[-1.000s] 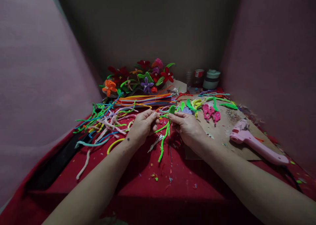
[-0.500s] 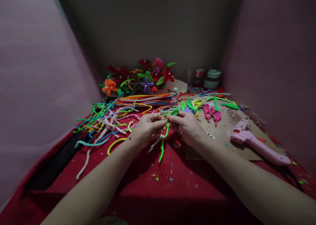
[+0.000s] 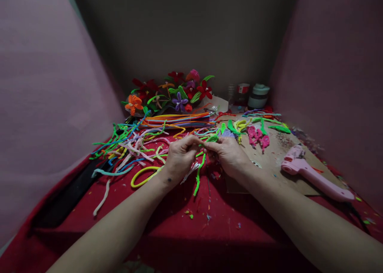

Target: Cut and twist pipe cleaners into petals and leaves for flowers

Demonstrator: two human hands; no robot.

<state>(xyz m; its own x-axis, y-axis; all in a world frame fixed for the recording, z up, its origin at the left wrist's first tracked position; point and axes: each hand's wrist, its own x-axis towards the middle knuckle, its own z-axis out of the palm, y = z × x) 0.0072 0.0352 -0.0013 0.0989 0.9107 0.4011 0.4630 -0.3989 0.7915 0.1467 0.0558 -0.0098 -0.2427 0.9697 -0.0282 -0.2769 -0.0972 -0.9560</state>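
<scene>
Both hands meet mid-counter (image 3: pixel 179 229): left hand (image 3: pixel 179 158) and right hand (image 3: pixel 229 155) pinch the green stem (image 3: pixel 200 170) between them, its tail dangling below.

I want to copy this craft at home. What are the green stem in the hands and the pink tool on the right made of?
The green stem, pinched by left hand and right hand, looks like fuzzy chenille pipe cleaner: matte, bristly, bent. The pink tool looks like smooth moulded plastic with a slight sheen, probably a glue gun.

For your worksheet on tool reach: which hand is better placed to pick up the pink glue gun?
Probably the right hand: the glue gun lies on its side of the cardboard. The left hand would need to cross over; both pinch the green pipe cleaner.
</scene>
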